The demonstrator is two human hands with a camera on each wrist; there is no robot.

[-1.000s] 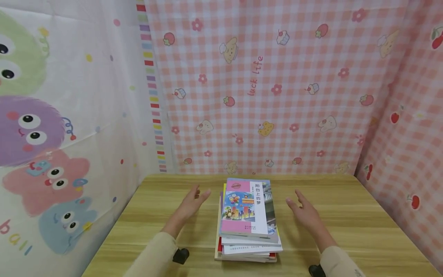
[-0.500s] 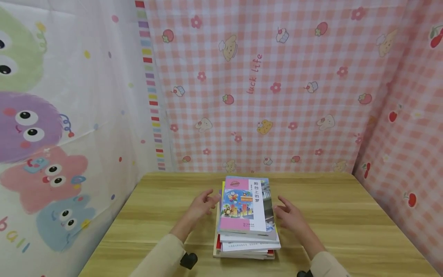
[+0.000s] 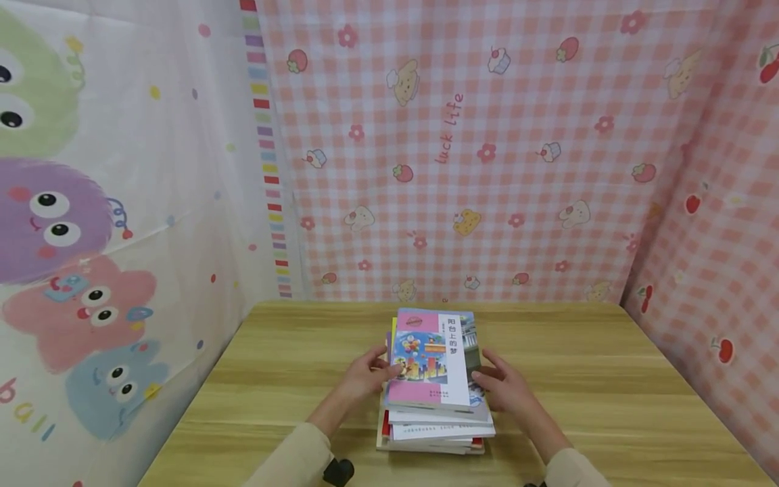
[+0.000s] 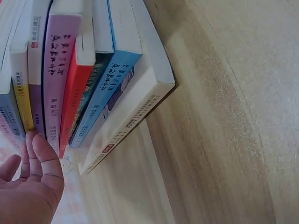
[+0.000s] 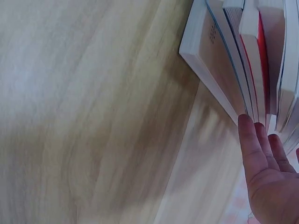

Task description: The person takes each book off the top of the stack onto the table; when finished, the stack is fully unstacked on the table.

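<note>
A stack of several books sits on the table in the head view, its top book [image 3: 420,358] pink and white with a city picture. On the left side my left hand [image 3: 367,375] has its fingertips right at the spines, by a yellow spine [image 4: 21,98]; its thumb overlaps the top cover's edge. My right hand [image 3: 506,384] lies along the opposite side, its nearly straight fingertips close against the page edges and its thumb by the top books. Low in the stack are a blue book [image 4: 110,88] and a thick cream book [image 4: 133,121]. Neither hand grips around a book.
The wooden table [image 3: 274,385] extends on both sides of the stack and behind it. A pink checked curtain [image 3: 462,135] hangs at the back, a white cartoon sheet [image 3: 182,203] at the left and a cherry-print cloth [image 3: 718,270] at the right.
Both hands have moved inward from either side to the stack, fingertips now at its sides. The left thumb has come over the top cover's edge. The books look unmoved.
</note>
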